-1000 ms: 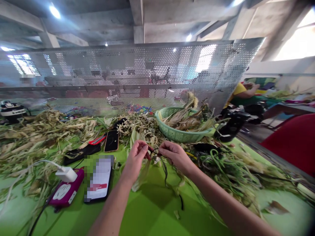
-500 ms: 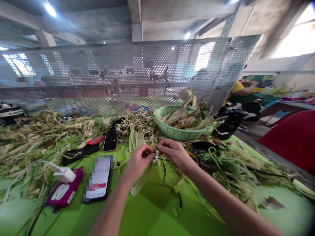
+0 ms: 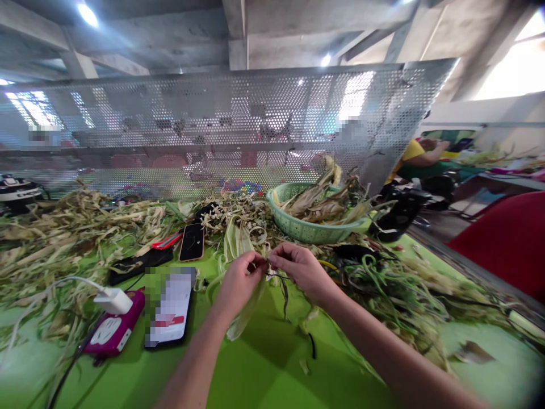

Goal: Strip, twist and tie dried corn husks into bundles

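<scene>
Strand, left hand, right hand, husks around

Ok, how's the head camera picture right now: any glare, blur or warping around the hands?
Head view: wide-angle warp bows the mesh screen; the window at upper right is blown out; the left hand and right hand, pinching a dark strand, are sharp and evenly lit, with soft shadow on the green table; the lower right corner smears.
</scene>
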A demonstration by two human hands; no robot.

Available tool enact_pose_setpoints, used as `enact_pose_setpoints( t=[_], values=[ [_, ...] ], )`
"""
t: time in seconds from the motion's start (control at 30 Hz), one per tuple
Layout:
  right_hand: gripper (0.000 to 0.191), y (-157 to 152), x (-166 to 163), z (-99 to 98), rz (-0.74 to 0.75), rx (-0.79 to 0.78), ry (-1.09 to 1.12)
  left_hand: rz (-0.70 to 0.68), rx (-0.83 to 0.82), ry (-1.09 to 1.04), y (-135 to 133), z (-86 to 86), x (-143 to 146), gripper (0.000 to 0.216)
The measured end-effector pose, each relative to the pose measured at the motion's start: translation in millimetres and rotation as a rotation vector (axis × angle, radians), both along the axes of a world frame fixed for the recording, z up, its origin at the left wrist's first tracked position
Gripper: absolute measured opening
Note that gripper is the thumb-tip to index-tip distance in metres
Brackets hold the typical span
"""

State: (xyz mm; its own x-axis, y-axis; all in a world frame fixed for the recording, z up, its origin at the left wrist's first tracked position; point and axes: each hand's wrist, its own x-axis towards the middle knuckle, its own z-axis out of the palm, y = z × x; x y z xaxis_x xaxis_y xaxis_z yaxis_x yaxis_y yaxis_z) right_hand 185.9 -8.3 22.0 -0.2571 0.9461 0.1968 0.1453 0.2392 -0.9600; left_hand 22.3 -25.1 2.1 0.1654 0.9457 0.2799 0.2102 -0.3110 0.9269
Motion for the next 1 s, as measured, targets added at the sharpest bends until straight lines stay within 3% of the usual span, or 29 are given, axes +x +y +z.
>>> enact_pose_setpoints(
  t=[0.2, 0.4, 0.67, 1.0],
  values=[
    [0.018, -0.2, -1.8, -7.1, 0.033, 0.019, -0.046, 0.026, -0.097, -0.050, 3.1, -4.5, -0.8, 0.018],
    [0.010, -4.2, -2.8, -7.6, 0.000, 0.252, -0.320, -0.020, -0.202, -0.206, 2.7, -5.0, -1.7, 0.021],
    [0.006, -11.4, -2.9, -2.1, -0.093, 0.493, -0.566, -0.044, -0.262, -0.254, -0.5, 0.0, -1.9, 0.024],
    [0.007, -10.1, -3.5, -0.8, -0.090, 0.466, -0.572, -0.009, -0.267, -0.315, 6.2, -7.3, -2.0, 0.025]
  ],
)
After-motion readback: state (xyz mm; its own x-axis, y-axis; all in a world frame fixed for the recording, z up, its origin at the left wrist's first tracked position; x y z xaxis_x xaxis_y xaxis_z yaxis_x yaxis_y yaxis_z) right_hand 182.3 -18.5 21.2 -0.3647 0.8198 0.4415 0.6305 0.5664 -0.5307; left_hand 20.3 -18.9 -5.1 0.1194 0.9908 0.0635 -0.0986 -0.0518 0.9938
